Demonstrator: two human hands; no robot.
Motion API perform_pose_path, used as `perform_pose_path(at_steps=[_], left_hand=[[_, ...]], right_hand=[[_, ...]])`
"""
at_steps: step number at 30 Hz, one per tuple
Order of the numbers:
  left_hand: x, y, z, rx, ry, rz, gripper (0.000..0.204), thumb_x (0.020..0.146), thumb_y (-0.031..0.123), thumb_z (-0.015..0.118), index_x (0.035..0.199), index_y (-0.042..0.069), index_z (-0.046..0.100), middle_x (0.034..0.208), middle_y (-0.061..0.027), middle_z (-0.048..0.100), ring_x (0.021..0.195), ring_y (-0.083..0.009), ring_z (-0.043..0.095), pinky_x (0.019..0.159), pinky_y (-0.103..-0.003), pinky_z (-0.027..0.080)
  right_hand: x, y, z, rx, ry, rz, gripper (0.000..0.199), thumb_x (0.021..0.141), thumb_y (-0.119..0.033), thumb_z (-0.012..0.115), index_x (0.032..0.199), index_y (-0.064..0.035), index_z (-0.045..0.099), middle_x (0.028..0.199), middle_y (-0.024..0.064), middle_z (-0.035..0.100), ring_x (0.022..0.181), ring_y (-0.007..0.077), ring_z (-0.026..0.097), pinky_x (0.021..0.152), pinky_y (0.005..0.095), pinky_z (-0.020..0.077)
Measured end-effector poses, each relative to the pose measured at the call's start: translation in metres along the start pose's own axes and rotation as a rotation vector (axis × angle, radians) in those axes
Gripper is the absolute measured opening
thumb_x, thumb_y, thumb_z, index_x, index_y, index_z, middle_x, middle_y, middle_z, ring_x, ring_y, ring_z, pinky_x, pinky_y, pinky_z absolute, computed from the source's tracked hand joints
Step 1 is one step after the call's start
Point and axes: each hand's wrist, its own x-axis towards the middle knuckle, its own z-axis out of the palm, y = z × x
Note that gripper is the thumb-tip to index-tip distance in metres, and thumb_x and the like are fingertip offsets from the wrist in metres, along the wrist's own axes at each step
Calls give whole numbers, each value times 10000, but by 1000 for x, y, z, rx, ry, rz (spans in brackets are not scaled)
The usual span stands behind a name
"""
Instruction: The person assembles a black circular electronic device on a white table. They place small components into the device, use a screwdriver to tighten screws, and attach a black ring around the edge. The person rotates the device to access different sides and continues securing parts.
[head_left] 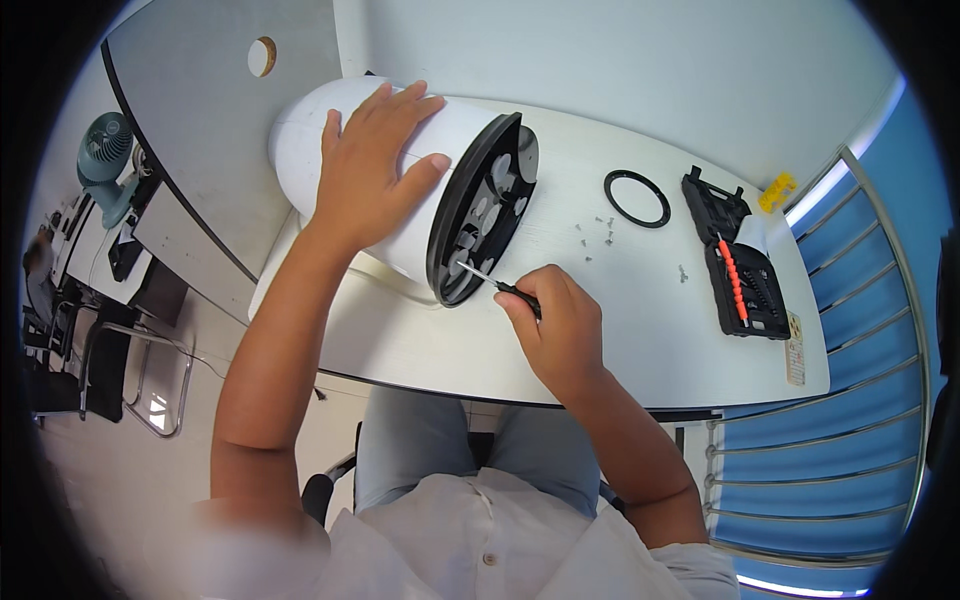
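Note:
A large white cylindrical appliance [300,135] with a rounded end lies on its side on the white table. Its black base [487,215] faces right, showing recesses and pale round parts. My left hand [375,170] lies spread on top of the white body, fingers apart. In my right hand [560,318] is a screwdriver [518,295] with a black handle, the fingers closed round it. Its thin metal shaft points up and left, the tip at the lower part of the base. Whether the tip sits in a screw is too small to tell.
Several small screws [609,230] lie on the table [640,340], near a black ring [637,199]. Farther right is an open black tool case [745,290] with an orange flexible shaft [733,280]. Beside it are a pale remote [795,350] and a yellow object [777,192]. Metal railings [870,375] border the right side.

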Motion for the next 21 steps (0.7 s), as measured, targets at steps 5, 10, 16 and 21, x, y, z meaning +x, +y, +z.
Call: perform_pose_path(at_steps=[5, 10, 16, 21], left_hand=[[-3, 2, -3, 26, 20, 4, 582, 840, 537, 516, 1309, 192, 544, 1444, -73, 450, 1389, -323, 317, 1106, -620, 97], [-6, 2, -5, 20, 29, 13, 591, 842, 540, 515, 1315, 188, 536, 1444, -73, 449, 1390, -330, 314, 1102, -623, 95], [-10, 0, -6, 5, 21, 5, 589, 832, 516, 531, 1322, 191, 531, 1447, -69, 447, 1393, -326, 308, 1104, -622, 85], [-11, 1, -7, -7, 33, 7, 590, 823, 506, 539, 1321, 190, 532, 1440, -69, 456, 1387, -324, 318, 1103, -624, 85]], right_hand=[[19, 10, -12, 440, -380, 530, 174, 877, -132, 666, 827, -12, 550, 668, 2, 552, 562, 68, 464, 499, 244, 369], [22, 15, -19, 885, -542, 764, 137, 856, -66, 648, 871, -22, 519, 700, 24, 513, 620, 98, 488, 566, 251, 398], [1, 1, -13, 206, -210, 134, 183, 744, -14, 686, 875, -44, 563, 750, 59, 519, 676, 182, 541, 603, 299, 445], [-9, 1, -3, -369, 64, -230, 224, 675, -61, 760, 868, -58, 645, 741, 38, 543, 663, 199, 549, 544, 312, 443]])
